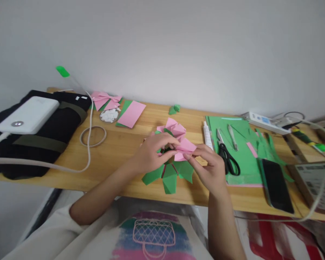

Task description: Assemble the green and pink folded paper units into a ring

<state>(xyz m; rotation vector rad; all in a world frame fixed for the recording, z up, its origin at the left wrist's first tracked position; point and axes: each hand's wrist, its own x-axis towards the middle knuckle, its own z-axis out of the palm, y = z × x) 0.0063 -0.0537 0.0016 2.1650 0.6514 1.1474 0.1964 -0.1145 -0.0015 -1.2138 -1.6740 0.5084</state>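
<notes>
In the middle of the wooden table lies a paper flower, with folded pink paper petals (172, 127) above and green paper leaves (169, 180) spread out below. My left hand (158, 150) pinches the left side of a folded pink paper piece (184, 147) between thumb and fingers. From the right, my right hand (208, 164) grips the same pink piece by its outer edge with closed fingertips. Both hands hide the centre of the flower and part of its left side.
Black scissors (227, 159), a white glue tube (207, 136) and a phone (276, 185) lie right, around green paper (243, 159). Pink sheets (132, 113), a dish of white bits (109, 115) and a tape ring (93, 136) lie left, near a power bank (28, 115) with a cable.
</notes>
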